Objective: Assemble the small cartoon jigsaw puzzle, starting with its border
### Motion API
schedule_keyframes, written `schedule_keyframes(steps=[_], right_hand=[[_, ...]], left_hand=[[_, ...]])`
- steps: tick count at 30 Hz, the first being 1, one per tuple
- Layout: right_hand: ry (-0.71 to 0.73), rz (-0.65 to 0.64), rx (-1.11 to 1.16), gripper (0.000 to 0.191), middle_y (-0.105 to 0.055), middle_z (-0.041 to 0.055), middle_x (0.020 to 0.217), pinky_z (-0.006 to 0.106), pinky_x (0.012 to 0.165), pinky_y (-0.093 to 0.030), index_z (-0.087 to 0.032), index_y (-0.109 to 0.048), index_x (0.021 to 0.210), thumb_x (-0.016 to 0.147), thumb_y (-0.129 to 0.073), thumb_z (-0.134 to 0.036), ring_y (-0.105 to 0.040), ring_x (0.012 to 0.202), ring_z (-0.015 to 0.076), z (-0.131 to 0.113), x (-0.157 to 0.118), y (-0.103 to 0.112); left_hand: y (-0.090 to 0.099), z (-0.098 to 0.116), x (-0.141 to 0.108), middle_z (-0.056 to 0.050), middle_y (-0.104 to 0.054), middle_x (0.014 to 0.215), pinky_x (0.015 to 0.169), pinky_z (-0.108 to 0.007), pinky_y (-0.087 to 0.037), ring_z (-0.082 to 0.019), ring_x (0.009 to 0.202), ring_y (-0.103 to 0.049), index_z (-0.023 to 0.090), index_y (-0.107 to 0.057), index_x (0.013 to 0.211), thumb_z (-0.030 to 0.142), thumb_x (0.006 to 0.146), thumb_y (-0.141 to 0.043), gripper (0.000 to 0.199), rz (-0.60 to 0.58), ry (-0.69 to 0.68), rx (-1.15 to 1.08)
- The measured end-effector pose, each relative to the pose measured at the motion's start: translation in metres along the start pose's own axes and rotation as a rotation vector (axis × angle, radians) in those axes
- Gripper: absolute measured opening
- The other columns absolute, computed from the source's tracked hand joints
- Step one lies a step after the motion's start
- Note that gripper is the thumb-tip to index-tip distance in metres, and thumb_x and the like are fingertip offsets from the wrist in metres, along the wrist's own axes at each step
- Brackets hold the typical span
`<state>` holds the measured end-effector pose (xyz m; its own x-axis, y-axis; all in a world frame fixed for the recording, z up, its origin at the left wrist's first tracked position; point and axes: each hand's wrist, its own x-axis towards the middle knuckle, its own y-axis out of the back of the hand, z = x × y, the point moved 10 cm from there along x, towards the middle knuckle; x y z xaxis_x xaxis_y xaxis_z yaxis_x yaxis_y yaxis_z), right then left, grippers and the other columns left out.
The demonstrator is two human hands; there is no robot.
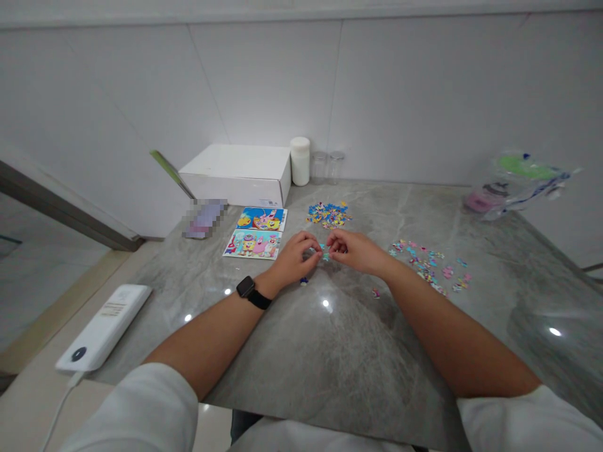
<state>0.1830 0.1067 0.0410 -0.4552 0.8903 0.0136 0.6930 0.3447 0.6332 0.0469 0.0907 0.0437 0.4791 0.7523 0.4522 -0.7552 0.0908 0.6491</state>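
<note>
On the grey marbled tabletop point(348, 351), clock centred where you are working, twelve toward the wall point(405, 94). Between eight and nine, far left: white device point(115, 323) lying, cable attached. Near ten: pixelated item point(205, 220) lying beside a white box point(238, 162); cartoon picture sheet point(254, 243) lying nearer you. Your left hand point(296, 258), black watch point(245, 287) on wrist, is holding its fingers curled; cannot tell whether it is gripping. White bottle point(300, 162) is standing past eleven, dark piece point(304, 282) lying at seven. Clear jars point(319, 166) are standing at twelve; teal pieces point(325, 255) are lying at centre, between your hands; blue-yellow puzzle pile point(330, 215) is sitting at twelve, before the jars. Your right hand point(354, 249) is bending its fingers inward; grip, cannot tell. Single piece point(375, 293) is lying at four, scattered multicoloured pieces point(428, 273) around three. Clear plastic bag point(516, 182) is resting between two and three.
</note>
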Motion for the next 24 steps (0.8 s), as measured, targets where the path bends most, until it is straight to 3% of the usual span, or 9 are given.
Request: schedule_keyframes(steps=[7, 14, 19, 22, 24], right_hand=[[0.013, 0.009, -0.024, 0.016, -0.071, -0.0016, 0.082, 0.024, 0.071, -0.048, -0.021, -0.062, 0.1, 0.086, -0.066, -0.014, -0.067, 0.075, 0.0139, 0.002, 0.001, -0.001], [0.014, 0.009, -0.054, 0.017, -0.074, 0.0006, 0.089, 0.027, 0.076, -0.05, -0.021, -0.063, 0.105, 0.09, -0.066, -0.014, -0.069, 0.081, 0.0159, -0.003, 0.0, -0.004], [0.046, 0.124, -0.318, 0.016, -0.075, 0.0086, 0.106, 0.033, 0.088, -0.05, -0.019, -0.068, 0.11, 0.095, -0.065, -0.018, -0.068, 0.093, 0.0199, -0.008, 0.0, 0.012], [0.115, 0.109, -0.5, 0.017, -0.074, 0.013, 0.118, 0.038, 0.102, -0.047, -0.018, -0.073, 0.111, 0.097, -0.064, -0.018, -0.066, 0.112, 0.0252, -0.01, 0.0, 0.004], [0.139, 0.075, -0.59, 0.021, -0.073, 0.0147, 0.123, 0.041, 0.107, -0.045, -0.018, -0.075, 0.115, 0.098, -0.063, -0.02, -0.064, 0.12, 0.0282, -0.009, 0.0, -0.007]], left_hand=[[0.003, -0.002, 0.001, -0.009, -0.067, 0.11, 0.103, -0.043, -0.055, -0.023, 0.109, -0.065, 0.022, -0.071, 0.098, 0.029, 0.101, -0.059, 0.014, 0.004, 0.038, -0.013], [0.0, 0.0, 0.0, -0.008, -0.066, 0.116, 0.105, -0.042, -0.055, -0.023, 0.113, -0.066, 0.022, -0.071, 0.091, 0.029, 0.096, -0.068, 0.009, -0.036, 0.015, -0.031], [0.033, -0.045, 0.001, -0.007, -0.066, 0.11, 0.109, -0.045, -0.052, -0.022, 0.11, -0.066, 0.021, -0.068, 0.081, 0.029, 0.094, -0.069, 0.015, 0.192, 0.204, 0.059], [0.038, -0.071, -0.001, -0.006, -0.067, 0.104, 0.106, -0.046, -0.053, -0.023, 0.105, -0.067, 0.021, -0.067, 0.076, 0.031, 0.093, -0.07, 0.02, 0.21, 0.314, 0.139], [0.036, -0.077, -0.002, -0.006, -0.068, 0.104, 0.106, -0.046, -0.054, -0.023, 0.106, -0.067, 0.022, -0.069, 0.075, 0.034, 0.092, -0.07, 0.021, 0.194, 0.333, 0.186]])
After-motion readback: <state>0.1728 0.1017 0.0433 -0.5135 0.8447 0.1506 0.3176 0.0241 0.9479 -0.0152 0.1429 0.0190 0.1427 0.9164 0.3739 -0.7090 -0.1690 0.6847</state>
